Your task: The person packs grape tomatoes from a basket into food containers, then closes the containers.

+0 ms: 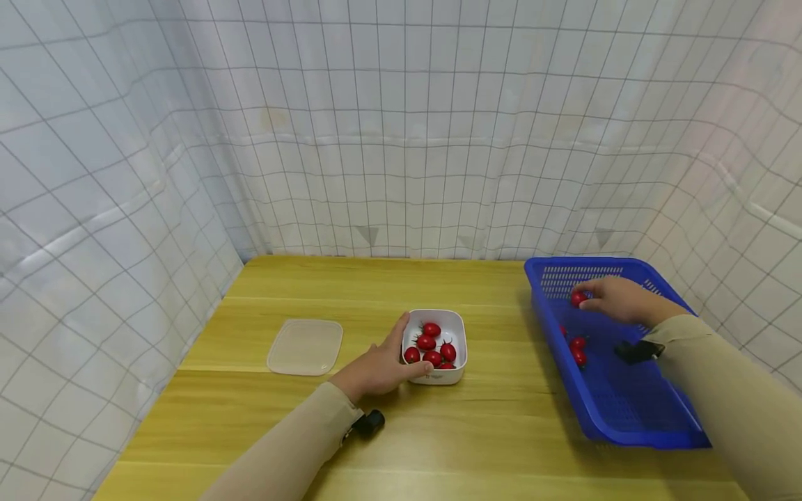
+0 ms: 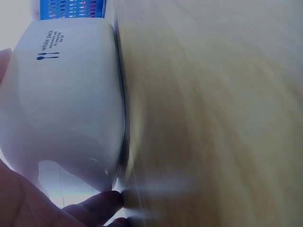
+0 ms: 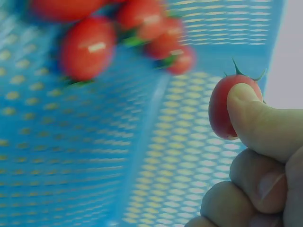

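A wooden table [image 1: 313,431] (yellowish grain) stands against white grid-patterned curtains [image 1: 401,139].

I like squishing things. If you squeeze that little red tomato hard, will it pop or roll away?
Probably yes. The tomato pinched by the right hand looks smooth, shiny and thin-skinned, so a hard squeeze could split it. It is small and rounded, so if let go it would likely roll across the blue basket.

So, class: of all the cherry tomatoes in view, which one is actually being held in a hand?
The tomato pinched by the right hand above the blue basket. The others lie loose in the basket or in the white container.
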Available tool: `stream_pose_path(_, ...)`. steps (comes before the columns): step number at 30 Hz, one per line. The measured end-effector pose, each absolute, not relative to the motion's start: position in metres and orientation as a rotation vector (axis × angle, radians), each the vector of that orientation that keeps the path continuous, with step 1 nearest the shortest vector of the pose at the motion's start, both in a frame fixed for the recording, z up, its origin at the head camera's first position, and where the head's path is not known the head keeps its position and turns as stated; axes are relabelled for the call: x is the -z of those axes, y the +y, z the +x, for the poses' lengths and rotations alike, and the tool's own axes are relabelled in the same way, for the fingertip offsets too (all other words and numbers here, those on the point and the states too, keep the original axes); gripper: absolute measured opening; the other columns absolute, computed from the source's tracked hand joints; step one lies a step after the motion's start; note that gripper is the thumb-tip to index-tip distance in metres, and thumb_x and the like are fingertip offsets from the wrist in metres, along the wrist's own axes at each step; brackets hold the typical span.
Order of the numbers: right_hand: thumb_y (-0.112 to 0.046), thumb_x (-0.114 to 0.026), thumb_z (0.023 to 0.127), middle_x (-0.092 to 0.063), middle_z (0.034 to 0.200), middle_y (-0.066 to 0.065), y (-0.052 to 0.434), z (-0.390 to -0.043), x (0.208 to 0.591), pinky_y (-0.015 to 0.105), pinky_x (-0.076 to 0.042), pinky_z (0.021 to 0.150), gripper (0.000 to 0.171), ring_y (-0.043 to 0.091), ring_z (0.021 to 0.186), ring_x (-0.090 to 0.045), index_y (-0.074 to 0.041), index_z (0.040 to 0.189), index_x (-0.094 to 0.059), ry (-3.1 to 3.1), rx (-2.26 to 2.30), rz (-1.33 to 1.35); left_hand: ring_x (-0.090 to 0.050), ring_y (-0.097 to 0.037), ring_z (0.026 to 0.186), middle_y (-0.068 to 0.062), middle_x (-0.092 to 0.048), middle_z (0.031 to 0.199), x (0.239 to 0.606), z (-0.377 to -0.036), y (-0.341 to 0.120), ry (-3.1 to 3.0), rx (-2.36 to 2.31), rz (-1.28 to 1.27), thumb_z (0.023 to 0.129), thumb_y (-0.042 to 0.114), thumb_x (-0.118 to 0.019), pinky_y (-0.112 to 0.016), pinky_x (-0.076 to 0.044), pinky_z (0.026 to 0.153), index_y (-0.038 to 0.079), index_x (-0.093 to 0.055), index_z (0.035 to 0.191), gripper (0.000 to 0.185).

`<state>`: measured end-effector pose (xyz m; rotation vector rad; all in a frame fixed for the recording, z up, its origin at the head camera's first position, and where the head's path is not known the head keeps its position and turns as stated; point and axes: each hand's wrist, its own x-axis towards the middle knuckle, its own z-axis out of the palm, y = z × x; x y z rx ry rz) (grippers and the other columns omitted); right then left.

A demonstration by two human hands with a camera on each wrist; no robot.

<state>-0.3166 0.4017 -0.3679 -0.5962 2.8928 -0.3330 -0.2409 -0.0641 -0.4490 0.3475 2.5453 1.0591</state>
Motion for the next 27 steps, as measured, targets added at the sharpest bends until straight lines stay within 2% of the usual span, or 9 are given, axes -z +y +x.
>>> stream_pose_path(3, -0.022, -0.063, 0.106, -0.07, 0.075, -0.003, 0.393, -0.315, 0.35, 0.043, -0.052, 0.074, 0.04, 0.015, 0.069, -0.057, 0.0, 0.139, -0.064, 2.922, 0.362, -0.579, -0.019, -0.063, 0.154, -0.012, -0.025, 0.175, 0.45, -0.242, -0.064, 2.544, -1.07, 0.347, 0.092, 0.065, -0.069, -0.072, -0.018, 0.126, 0.029, 0.002, 0.171, 0.112)
stream_pose_path(6, -0.025, -0.061, 0.108, -0.064, 0.07, -0.008, 0.38, -0.313, 0.331, 0.037, -0.046, 0.071, 0.039, 0.012, 0.065, -0.049, -0.004, 0.14, -0.064, 2.956, 0.374, -0.596, -0.025, -0.057, 0.155, -0.012, -0.026, 0.174, 0.45, -0.242, -0.064, 2.541, -1.086, 0.36, 0.092, 0.064, -0.07, -0.069, -0.013, 0.128, 0.027, 0.002, 0.171, 0.113)
stream_pose_path(10, -0.03, -0.06, 0.108, -0.073, 0.084, -0.006, 0.356, -0.307, 0.309, 0.037, -0.05, 0.072, 0.04, 0.011, 0.073, -0.054, -0.008, 0.141, -0.064, 2.981, 0.382, -0.653, -0.034, -0.049, 0.154, -0.012, -0.025, 0.174, 0.452, -0.243, -0.064, 2.534, -1.097, 0.379, 0.092, 0.063, -0.07, -0.066, -0.008, 0.131, 0.023, 0.002, 0.171, 0.114)
stream_pose_path(12, -0.03, -0.061, 0.108, -0.073, 0.084, -0.007, 0.341, -0.304, 0.301, 0.035, -0.046, 0.067, 0.042, 0.009, 0.066, -0.048, -0.009, 0.145, -0.062, 2.969, 0.425, -0.648, -0.034, -0.049, 0.154, -0.011, -0.025, 0.175, 0.452, -0.243, -0.064, 2.534, -1.091, 0.381, 0.093, 0.063, -0.069, -0.066, -0.007, 0.131, 0.024, 0.002, 0.171, 0.113)
stream_pose_path(15, -0.029, -0.062, 0.107, -0.054, 0.063, -0.011, 0.317, -0.3, 0.294, 0.027, -0.032, 0.054, 0.045, 0.008, 0.053, -0.031, -0.011, 0.148, -0.06, 2.93, 0.468, -0.655, -0.034, -0.05, 0.154, -0.011, -0.024, 0.175, 0.45, -0.242, -0.063, 2.535, -1.09, 0.384, 0.093, 0.062, -0.069, -0.066, -0.007, 0.131, 0.024, 0.002, 0.171, 0.112)
stream_pose_path(19, -0.025, -0.063, 0.106, -0.031, 0.056, -0.011, 0.281, -0.296, 0.295, 0.024, -0.025, 0.05, 0.043, 0.007, 0.049, -0.028, -0.011, 0.147, -0.062, 2.876, 0.479, -0.736, -0.036, -0.05, 0.153, -0.012, -0.024, 0.175, 0.448, -0.242, -0.062, 2.539, -1.091, 0.388, 0.094, 0.061, -0.069, -0.066, -0.007, 0.131, 0.023, 0.002, 0.171, 0.112)
stream_pose_path(22, -0.022, -0.063, 0.106, -0.045, 0.059, -0.012, 0.256, -0.294, 0.3, 0.027, -0.036, 0.058, 0.039, 0.007, 0.055, -0.036, -0.01, 0.143, -0.065, 2.823, 0.497, -0.807, -0.037, -0.048, 0.153, -0.012, -0.024, 0.175, 0.448, -0.241, -0.062, 2.54, -1.089, 0.385, 0.094, 0.06, -0.069, -0.066, -0.007, 0.131, 0.022, 0.002, 0.171, 0.112)
stream_pose_path(25, -0.02, -0.064, 0.105, -0.067, 0.077, -0.01, 0.236, -0.293, 0.305, 0.031, -0.043, 0.069, 0.036, 0.008, 0.063, -0.044, -0.01, 0.14, -0.067, 2.778, 0.502, -0.864, -0.035, -0.048, 0.154, -0.012, -0.024, 0.175, 0.449, -0.241, -0.062, 2.538, -1.092, 0.376, 0.094, 0.06, -0.069, -0.066, -0.007, 0.131, 0.022, 0.002, 0.171, 0.112)
stream_pose_path(27, -0.019, -0.064, 0.105, -0.074, 0.091, -0.008, 0.225, -0.293, 0.308, 0.031, -0.044, 0.068, 0.035, 0.009, 0.065, -0.047, -0.01, 0.139, -0.068, 2.751, 0.506, -0.881, -0.035, -0.048, 0.154, -0.012, -0.024, 0.175, 0.449, -0.241, -0.062, 2.536, -1.093, 0.371, 0.094, 0.061, -0.069, -0.067, -0.007, 0.13, 0.022, 0.002, 0.171, 0.112)
